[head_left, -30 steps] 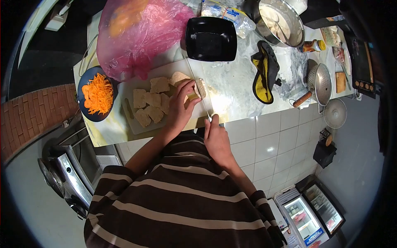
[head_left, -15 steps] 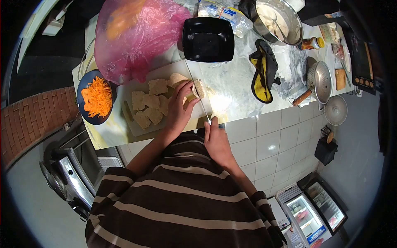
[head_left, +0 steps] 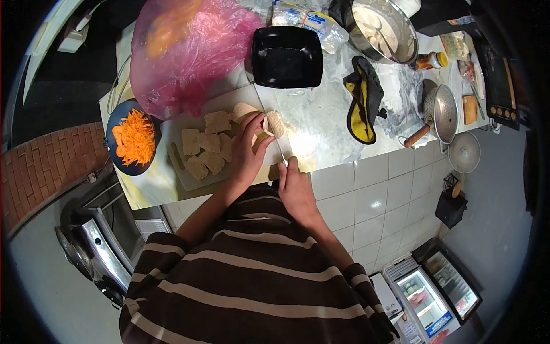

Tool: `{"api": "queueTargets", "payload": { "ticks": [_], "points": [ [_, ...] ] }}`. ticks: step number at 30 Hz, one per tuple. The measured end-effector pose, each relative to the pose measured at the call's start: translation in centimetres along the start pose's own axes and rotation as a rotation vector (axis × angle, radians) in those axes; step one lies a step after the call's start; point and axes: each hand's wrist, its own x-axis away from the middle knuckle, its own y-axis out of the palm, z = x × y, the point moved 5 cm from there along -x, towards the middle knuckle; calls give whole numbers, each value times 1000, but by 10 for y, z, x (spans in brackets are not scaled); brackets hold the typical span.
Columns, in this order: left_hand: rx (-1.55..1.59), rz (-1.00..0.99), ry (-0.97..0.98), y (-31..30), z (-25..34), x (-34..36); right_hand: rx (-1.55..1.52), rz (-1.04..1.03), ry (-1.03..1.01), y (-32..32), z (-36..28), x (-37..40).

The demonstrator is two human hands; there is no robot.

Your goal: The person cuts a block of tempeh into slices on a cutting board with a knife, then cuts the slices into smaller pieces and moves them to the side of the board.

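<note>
My left hand (head_left: pixel 246 157) is closed around a pale beige block, its fingertips on the block's right end. The block looks like tempeh, though I cannot be sure. My right hand (head_left: pixel 297 192) grips the handle of a long thin knife (head_left: pixel 280 151), whose blade points away from me across the block. A beige end piece (head_left: pixel 276 122) lies against the blade's right side. Several cut beige pieces (head_left: pixel 209 143) rest on the white cutting board (head_left: pixel 186 179), left of my left hand.
Shredded carrot fills a dark plate (head_left: pixel 113 152) at left. A pink plastic bag (head_left: pixel 195 57) and a black square bowl (head_left: pixel 286 57) stand behind the board. Rightward are a black-yellow cloth (head_left: pixel 362 103), a metal pot (head_left: pixel 409 43) of pale mix, a jar (head_left: pixel 428 61) and a strainer (head_left: pixel 447 112).
The knife and my right hand have shifted slightly left. More of the end piece now shows to the right of the blade. My left hand keeps its hold on the block.
</note>
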Motion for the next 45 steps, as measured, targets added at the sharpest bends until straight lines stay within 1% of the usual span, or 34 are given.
{"api": "queueTargets", "payload": {
  "ticks": [5, 10, 13, 15, 17, 19, 20, 22, 23, 24, 26, 28, 30, 32, 34, 35, 37, 38, 40, 42, 45],
  "points": [
    [14, -18, -50, -2, -1, -1, 23, -27, 27, 5, 7, -2],
    [-8, -26, 23, -2, 4, -3, -39, -5, -8, 3, 3, -13],
    [-33, -31, 11, -5, 6, -5, -90, -2, -31, 1, 4, -14],
    [-39, -30, 6, -9, 8, -5, -119, -36, -30, -2, 11, -4],
    [-45, -27, -1, -11, 8, -4, -97, -30, -29, -8, 18, 5],
    [29, 8, -34, -14, 4, -2, -34, 3, -33, -17, 23, 19],
    [26, 9, -35, -16, 4, 0, -36, 1, -34, -22, 27, 27],
    [94, 24, -99, -19, 1, 3, -55, 33, -7, -36, 33, 41],
    [92, 25, -98, -20, 1, 3, -48, 37, 54, -47, 31, 46],
    [85, 14, -92, -22, 3, 2, -50, 36, 52, -51, 35, 45],
    [76, 3, -84, -22, 4, 2, -48, 57, 148, -59, 47, 43],
    [213, 62, -166, -21, 1, 2, -21, 78, 141, -59, 56, 34],
    [178, 61, -164, -21, -5, 0, 31, 79, 87, -55, 58, 27],
    [141, 63, -163, -26, -4, -2, 15, 63, 79, -54, 55, 29],
    [295, 28, -302, -30, -4, -4, 0, 47, 75, -53, 51, 34],
    [291, 34, -302, -36, -2, -5, -4, 30, 78, -51, 51, 38],
    [393, 59, -397, -47, -5, -5, -8, 5, 71, -46, 51, 46],
    [388, 67, -397, -53, -7, -5, 24, 7, 61, -43, 52, 51],
    [470, 99, -416, -63, -12, -5, 52, 4, 41, -37, 54, 58],
    [462, 102, -397, -71, -14, -9, -36, -55, 37, -33, 54, 60],
    [414, 74, -356, -80, -12, -21, -14, -62, 23, -36, 51, 62]
  ]
}}
